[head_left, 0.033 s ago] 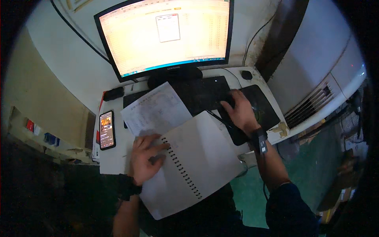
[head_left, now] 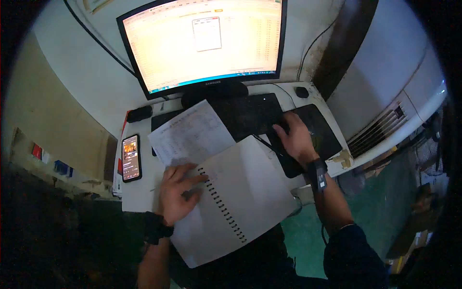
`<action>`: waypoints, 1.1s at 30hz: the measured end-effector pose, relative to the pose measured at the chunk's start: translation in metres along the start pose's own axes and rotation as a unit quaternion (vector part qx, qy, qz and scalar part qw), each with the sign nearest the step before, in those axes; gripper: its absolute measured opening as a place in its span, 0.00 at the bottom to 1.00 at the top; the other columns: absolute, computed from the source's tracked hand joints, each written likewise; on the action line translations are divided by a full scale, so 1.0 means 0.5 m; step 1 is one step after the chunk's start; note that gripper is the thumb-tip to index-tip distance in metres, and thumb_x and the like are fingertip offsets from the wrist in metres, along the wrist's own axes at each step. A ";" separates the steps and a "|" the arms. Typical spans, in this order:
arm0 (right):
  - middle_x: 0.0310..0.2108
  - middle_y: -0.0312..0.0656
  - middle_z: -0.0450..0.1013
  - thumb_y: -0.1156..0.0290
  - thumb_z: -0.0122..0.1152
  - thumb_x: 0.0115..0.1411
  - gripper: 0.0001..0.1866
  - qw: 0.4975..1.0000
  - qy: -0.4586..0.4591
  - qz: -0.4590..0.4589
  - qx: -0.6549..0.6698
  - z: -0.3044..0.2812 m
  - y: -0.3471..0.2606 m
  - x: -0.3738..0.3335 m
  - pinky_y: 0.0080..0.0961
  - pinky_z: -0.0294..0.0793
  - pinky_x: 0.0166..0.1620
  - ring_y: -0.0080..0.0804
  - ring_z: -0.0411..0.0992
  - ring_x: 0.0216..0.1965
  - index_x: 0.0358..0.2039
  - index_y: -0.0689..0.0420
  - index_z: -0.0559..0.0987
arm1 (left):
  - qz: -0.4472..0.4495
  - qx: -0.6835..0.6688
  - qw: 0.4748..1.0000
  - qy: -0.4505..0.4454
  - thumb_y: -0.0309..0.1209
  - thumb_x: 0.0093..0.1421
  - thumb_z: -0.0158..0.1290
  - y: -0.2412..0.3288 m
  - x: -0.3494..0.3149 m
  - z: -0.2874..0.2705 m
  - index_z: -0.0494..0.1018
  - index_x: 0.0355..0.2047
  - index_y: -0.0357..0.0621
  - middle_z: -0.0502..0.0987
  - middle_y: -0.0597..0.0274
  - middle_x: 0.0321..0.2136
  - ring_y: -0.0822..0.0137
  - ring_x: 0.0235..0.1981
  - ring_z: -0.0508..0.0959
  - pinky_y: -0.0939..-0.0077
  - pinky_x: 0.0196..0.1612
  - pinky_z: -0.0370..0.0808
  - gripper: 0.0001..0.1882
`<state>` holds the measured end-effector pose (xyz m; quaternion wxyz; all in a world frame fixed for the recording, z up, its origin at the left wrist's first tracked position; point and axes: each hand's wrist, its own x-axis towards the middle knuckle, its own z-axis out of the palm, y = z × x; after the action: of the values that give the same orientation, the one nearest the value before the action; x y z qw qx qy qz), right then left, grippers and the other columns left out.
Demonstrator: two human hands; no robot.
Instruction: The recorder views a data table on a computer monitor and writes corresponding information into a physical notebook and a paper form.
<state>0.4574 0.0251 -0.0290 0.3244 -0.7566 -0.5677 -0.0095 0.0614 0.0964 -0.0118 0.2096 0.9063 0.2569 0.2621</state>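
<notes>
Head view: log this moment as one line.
left hand: on spiral notebook; right hand: over mouse pad; monitor: lit; phone: lit

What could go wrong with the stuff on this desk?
The notebook sticks out past the front of the desk, so it might slide off if the left hand lifts away. The phone lies close to the desk's left edge, so a bump could knock it down.

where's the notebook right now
In the head view, the notebook lies open at lower centre, with the left hand at its upper left and the paper just beyond it.
</notes>
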 end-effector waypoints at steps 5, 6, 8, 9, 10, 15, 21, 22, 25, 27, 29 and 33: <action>0.58 0.62 0.73 0.62 0.66 0.67 0.23 0.998 0.011 -0.038 -0.043 -0.039 0.002 -0.040 0.46 0.77 0.58 0.62 0.73 0.58 0.55 0.66 0.78 | -0.004 0.025 1.000 -0.007 0.27 0.50 0.65 0.003 0.001 0.007 0.85 0.50 0.56 0.77 0.53 0.58 0.48 0.59 0.73 0.55 0.64 0.68 0.24; 0.56 0.61 0.74 0.62 0.67 0.67 0.22 0.999 -0.003 -0.013 -0.029 -0.053 -0.030 -0.048 0.47 0.77 0.56 0.62 0.74 0.55 0.53 0.65 0.79 | 0.001 0.028 1.000 -0.004 0.27 0.49 0.65 -0.002 -0.001 0.005 0.85 0.50 0.57 0.77 0.53 0.59 0.48 0.59 0.73 0.55 0.64 0.68 0.24; 0.54 0.60 0.74 0.61 0.67 0.66 0.21 1.000 -0.018 0.010 -0.017 -0.081 -0.067 -0.077 0.49 0.78 0.55 0.62 0.75 0.53 0.52 0.65 0.79 | -0.003 0.022 1.000 0.001 0.27 0.49 0.65 -0.011 -0.007 0.009 0.85 0.50 0.57 0.77 0.53 0.58 0.48 0.59 0.72 0.55 0.64 0.68 0.25; 0.52 0.60 0.75 0.61 0.68 0.65 0.21 0.995 -0.093 0.022 -0.035 -0.096 -0.072 -0.101 0.50 0.78 0.53 0.63 0.76 0.51 0.50 0.65 0.79 | -0.006 0.015 1.000 0.002 0.27 0.49 0.65 -0.012 -0.012 0.012 0.85 0.50 0.57 0.77 0.53 0.58 0.48 0.59 0.72 0.54 0.64 0.68 0.25; 0.51 0.59 0.75 0.60 0.68 0.64 0.21 0.984 -0.167 0.035 -0.053 -0.102 -0.072 -0.113 0.51 0.78 0.51 0.63 0.77 0.49 0.48 0.65 0.79 | -0.010 0.015 1.000 0.003 0.27 0.49 0.65 -0.010 -0.013 0.011 0.85 0.50 0.57 0.77 0.53 0.58 0.48 0.59 0.72 0.54 0.64 0.68 0.25; 0.51 0.61 0.75 0.63 0.69 0.62 0.19 0.977 -0.206 0.057 -0.007 -0.108 -0.062 -0.131 0.52 0.78 0.48 0.65 0.77 0.46 0.46 0.65 0.80 | 0.010 0.022 1.000 -0.001 0.28 0.49 0.65 -0.014 -0.007 0.009 0.85 0.50 0.56 0.77 0.53 0.58 0.49 0.58 0.72 0.54 0.63 0.68 0.24; 0.42 0.62 0.78 0.68 0.67 0.60 0.16 0.983 -0.169 0.066 -0.032 -0.110 -0.061 -0.115 0.50 0.78 0.48 0.64 0.78 0.44 0.43 0.65 0.80 | 0.004 0.019 1.000 -0.003 0.31 0.50 0.65 -0.021 -0.008 0.015 0.85 0.51 0.56 0.76 0.52 0.60 0.47 0.59 0.72 0.52 0.65 0.65 0.24; 0.38 0.62 0.79 0.68 0.67 0.60 0.15 0.993 -0.108 0.019 -0.033 -0.101 -0.054 -0.116 0.50 0.79 0.47 0.63 0.78 0.43 0.42 0.66 0.80 | 0.004 0.017 1.000 -0.001 0.31 0.50 0.65 -0.021 -0.006 0.016 0.85 0.51 0.56 0.76 0.52 0.60 0.47 0.59 0.72 0.52 0.65 0.65 0.24; 0.36 0.60 0.80 0.70 0.66 0.60 0.14 0.994 -0.089 -0.042 -0.040 -0.065 -0.026 -0.090 0.50 0.79 0.48 0.63 0.78 0.41 0.42 0.66 0.80 | 0.008 0.024 1.000 -0.013 0.32 0.51 0.65 -0.023 0.002 0.014 0.85 0.51 0.57 0.76 0.52 0.60 0.47 0.60 0.71 0.51 0.66 0.65 0.24; 0.38 0.60 0.80 0.70 0.66 0.60 0.16 0.988 -0.148 -0.024 -0.040 -0.074 -0.039 -0.059 0.49 0.79 0.47 0.64 0.78 0.41 0.45 0.65 0.80 | 0.001 0.038 0.999 -0.016 0.31 0.51 0.64 -0.023 -0.003 0.008 0.85 0.51 0.57 0.75 0.52 0.59 0.47 0.61 0.71 0.51 0.66 0.65 0.24; 0.40 0.59 0.80 0.70 0.66 0.60 0.17 0.977 -0.207 -0.007 -0.042 -0.092 -0.058 -0.048 0.48 0.80 0.46 0.65 0.78 0.40 0.48 0.65 0.79 | -0.008 0.035 0.999 -0.030 0.31 0.51 0.64 -0.008 0.002 -0.003 0.85 0.51 0.57 0.75 0.51 0.59 0.47 0.61 0.70 0.51 0.66 0.65 0.24; 0.34 0.50 0.80 0.76 0.67 0.60 0.12 0.975 -0.165 0.066 0.133 -0.099 -0.096 -0.075 0.37 0.81 0.41 0.46 0.81 0.36 0.44 0.63 0.77 | -0.016 0.022 0.999 -0.041 0.31 0.51 0.63 0.002 0.000 0.000 0.85 0.51 0.57 0.74 0.50 0.58 0.46 0.61 0.70 0.51 0.66 0.65 0.23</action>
<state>0.4202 -0.0250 0.0189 0.3232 -0.7339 -0.5583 0.2127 0.0616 0.0957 -0.0116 0.2045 0.9163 0.2682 0.2160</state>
